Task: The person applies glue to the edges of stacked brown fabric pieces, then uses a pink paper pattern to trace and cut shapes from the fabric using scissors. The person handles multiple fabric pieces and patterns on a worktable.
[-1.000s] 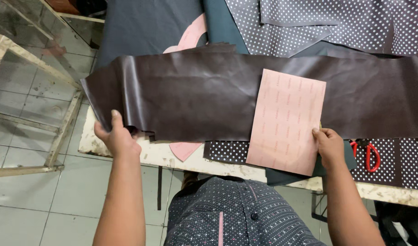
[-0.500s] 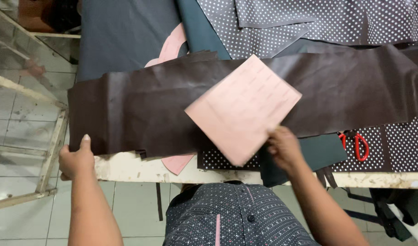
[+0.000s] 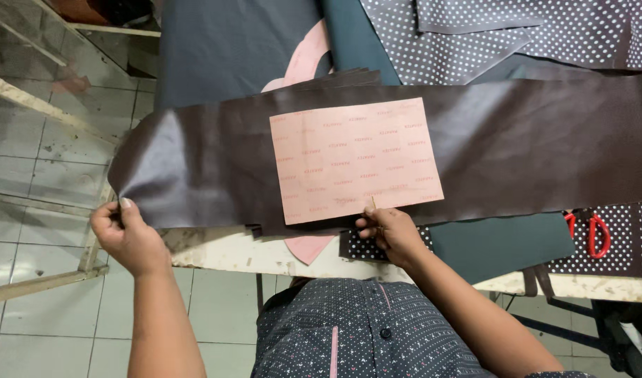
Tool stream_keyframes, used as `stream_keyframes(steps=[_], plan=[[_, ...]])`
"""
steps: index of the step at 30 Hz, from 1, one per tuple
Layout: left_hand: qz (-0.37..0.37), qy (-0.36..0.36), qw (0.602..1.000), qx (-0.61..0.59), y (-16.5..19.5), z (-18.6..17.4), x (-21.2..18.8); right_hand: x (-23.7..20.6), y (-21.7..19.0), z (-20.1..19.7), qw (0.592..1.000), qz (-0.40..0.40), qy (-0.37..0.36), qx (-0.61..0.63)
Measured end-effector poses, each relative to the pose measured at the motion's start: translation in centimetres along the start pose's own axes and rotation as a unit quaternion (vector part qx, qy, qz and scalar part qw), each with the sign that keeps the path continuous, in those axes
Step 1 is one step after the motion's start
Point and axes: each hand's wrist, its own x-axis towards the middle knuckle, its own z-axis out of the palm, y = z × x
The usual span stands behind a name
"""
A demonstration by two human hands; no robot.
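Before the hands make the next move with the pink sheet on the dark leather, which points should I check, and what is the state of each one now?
1. Pink rectangular card sheet lies flat on the long dark brown leather strip: ok.
2. Sheet lies wholly inside the strip's edges: cannot tell, its lower edge sits very near the strip's edge.
3. Right hand pinches the sheet's lower edge: ok.
4. Left hand grips the strip's left end: ok.
5. Strip fully supported: not ok, its left end hangs past the table edge.
6. Red-handled scissors lie apart from both hands: ok.
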Motion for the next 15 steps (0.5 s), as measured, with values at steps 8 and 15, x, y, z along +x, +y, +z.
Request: stream_keyframes(steps=[8,15], plan=[[-0.063,-0.212,0.961,-0.166,5.3,4.0,-2.3,-0.7,-0.2,0.2,0.991,-0.081,0.097,0.052],[0.089,-0.459,0.883,0.045,7.7,11.6,-10.1,-2.7,-1.5,-9.2,0.923,-0.236,0.249,0.176]])
